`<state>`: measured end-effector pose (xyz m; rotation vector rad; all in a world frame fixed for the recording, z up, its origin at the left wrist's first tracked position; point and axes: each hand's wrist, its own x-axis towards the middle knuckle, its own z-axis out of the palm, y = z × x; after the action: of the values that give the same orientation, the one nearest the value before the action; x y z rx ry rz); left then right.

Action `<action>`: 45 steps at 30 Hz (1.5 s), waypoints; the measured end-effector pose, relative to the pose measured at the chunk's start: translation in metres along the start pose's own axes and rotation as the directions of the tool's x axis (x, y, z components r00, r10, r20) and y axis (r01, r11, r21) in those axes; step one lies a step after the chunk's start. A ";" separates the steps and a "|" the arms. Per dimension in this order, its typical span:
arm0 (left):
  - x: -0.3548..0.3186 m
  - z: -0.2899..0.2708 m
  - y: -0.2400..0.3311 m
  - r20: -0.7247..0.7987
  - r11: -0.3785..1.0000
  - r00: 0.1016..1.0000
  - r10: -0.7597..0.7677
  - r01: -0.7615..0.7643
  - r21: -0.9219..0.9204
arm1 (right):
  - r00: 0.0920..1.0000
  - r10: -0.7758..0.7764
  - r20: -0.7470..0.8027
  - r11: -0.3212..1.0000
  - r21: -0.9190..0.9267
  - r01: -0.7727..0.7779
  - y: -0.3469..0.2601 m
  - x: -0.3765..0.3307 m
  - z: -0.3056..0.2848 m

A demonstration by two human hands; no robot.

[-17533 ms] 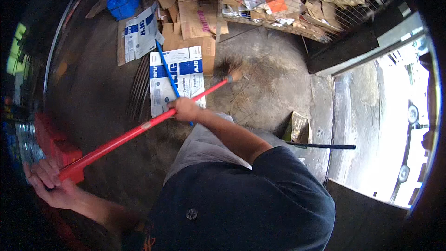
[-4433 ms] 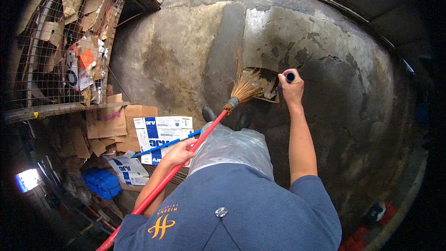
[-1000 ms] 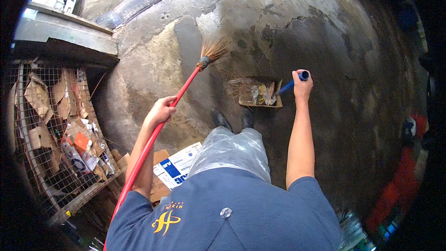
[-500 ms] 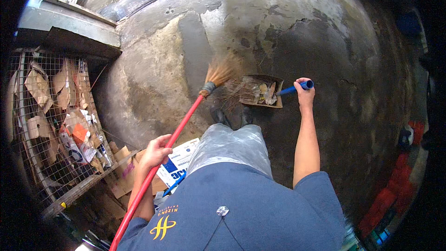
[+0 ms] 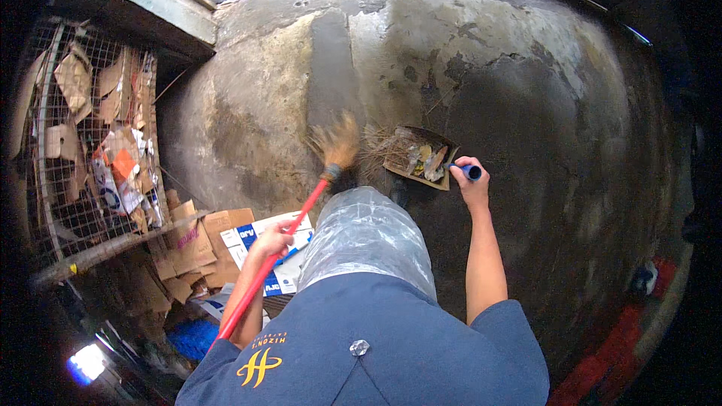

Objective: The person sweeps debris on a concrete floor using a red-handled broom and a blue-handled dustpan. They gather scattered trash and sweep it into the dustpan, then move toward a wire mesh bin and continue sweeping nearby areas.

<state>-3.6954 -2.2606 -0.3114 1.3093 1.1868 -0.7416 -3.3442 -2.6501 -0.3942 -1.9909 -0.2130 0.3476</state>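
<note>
Your right hand (image 5: 472, 184) is closed around the blue handle of the dustpan (image 5: 420, 156), which rests on the concrete floor (image 5: 526, 105) already holding scraps. Your left hand (image 5: 272, 240) is wrapped around the red broom (image 5: 301, 218); its bristle head sits just left of the dustpan, the stick slanting back toward you.

The broom (image 5: 297, 229), red-handled with tan bristles, slants down to the concrete floor, its blurred head just left of the dustpan (image 5: 418, 158). The dustpan, blue-handled, lies on the floor holding scraps and debris.
</note>
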 end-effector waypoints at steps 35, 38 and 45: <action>-0.190 0.178 -0.051 -0.001 0.968 0.979 0.204 -0.201 0.148 | 0.998 -0.011 -0.061 0.999 -0.041 0.009 0.050 -0.029 -0.063; -0.206 0.180 -0.075 -0.012 0.967 0.974 0.226 -0.223 0.123 | 0.998 0.023 -0.061 0.999 -0.025 -0.024 0.056 -0.037 -0.069; -0.238 0.196 -0.114 -0.124 0.929 0.938 0.325 -0.291 0.230 | 0.997 0.015 -0.078 0.995 0.104 -0.007 0.074 -0.056 -0.086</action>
<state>-3.8251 -2.5179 -0.1524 1.7122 1.0119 -0.5469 -3.3687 -2.7719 -0.4186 -1.8998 -0.1313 0.2809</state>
